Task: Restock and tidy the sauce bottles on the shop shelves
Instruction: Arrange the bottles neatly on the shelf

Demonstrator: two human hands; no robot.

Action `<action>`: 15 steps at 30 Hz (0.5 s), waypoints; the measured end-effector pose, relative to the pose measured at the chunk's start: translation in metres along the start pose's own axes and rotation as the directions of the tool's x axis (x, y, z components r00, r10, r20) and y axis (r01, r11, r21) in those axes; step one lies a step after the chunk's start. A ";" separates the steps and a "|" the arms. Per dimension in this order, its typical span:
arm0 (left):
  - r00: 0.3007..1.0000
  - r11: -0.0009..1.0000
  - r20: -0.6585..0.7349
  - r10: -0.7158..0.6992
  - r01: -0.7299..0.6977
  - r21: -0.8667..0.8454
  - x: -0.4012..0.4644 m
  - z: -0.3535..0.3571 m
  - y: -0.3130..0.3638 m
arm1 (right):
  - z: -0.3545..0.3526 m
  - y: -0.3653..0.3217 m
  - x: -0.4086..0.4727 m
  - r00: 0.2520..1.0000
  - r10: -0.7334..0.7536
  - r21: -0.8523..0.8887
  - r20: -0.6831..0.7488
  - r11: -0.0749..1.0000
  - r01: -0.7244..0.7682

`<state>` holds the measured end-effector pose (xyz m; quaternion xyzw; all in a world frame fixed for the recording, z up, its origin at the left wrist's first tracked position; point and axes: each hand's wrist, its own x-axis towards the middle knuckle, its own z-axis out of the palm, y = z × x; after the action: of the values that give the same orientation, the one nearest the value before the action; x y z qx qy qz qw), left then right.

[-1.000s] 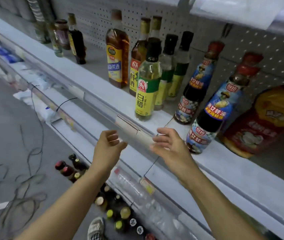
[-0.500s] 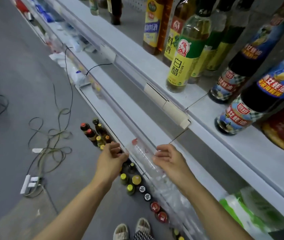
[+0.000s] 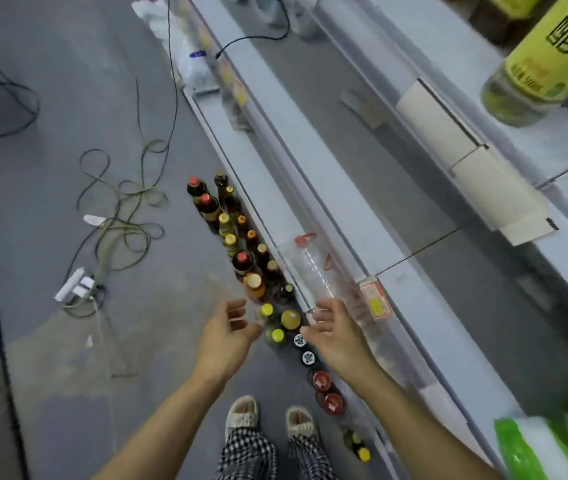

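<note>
Where the sauce bottles [image 3: 253, 261] stand in a row on the grey floor [image 3: 68, 341] along the shelf's base, the left hand [image 3: 229, 332] and right hand [image 3: 336, 336] hover above them, fingers loosely curled, holding nothing, beside the shelves [image 3: 414, 299].

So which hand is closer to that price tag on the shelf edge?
Right. The right hand is just beside the price tag; the left hand is farther off, across the floor bottles.

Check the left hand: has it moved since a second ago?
Yes. The left hand has dropped from the upper shelf's edge rail to hang over the bottles on the floor, holding nothing.
</note>
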<state>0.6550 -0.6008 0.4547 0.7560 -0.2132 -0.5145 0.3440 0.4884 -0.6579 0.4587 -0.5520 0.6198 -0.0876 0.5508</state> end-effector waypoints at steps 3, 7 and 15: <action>0.998 0.998 -0.009 -0.057 0.057 0.003 0.011 0.012 -0.034 | 0.013 0.031 0.029 0.999 0.015 -0.055 0.041 0.998 -0.013; 0.994 0.995 -0.053 -0.097 0.095 -0.040 0.035 0.031 -0.083 | 0.031 0.078 0.064 0.993 0.010 -0.108 0.120 0.994 0.003; 0.986 0.992 -0.124 -0.116 0.108 -0.069 0.123 0.073 -0.187 | 0.080 0.187 0.141 0.983 0.028 -0.168 0.181 0.986 0.003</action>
<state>0.6284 -0.5796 0.2218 0.7870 -0.1317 -0.4901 0.3509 0.4712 -0.6580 0.2114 -0.5981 0.5752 0.0194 0.5577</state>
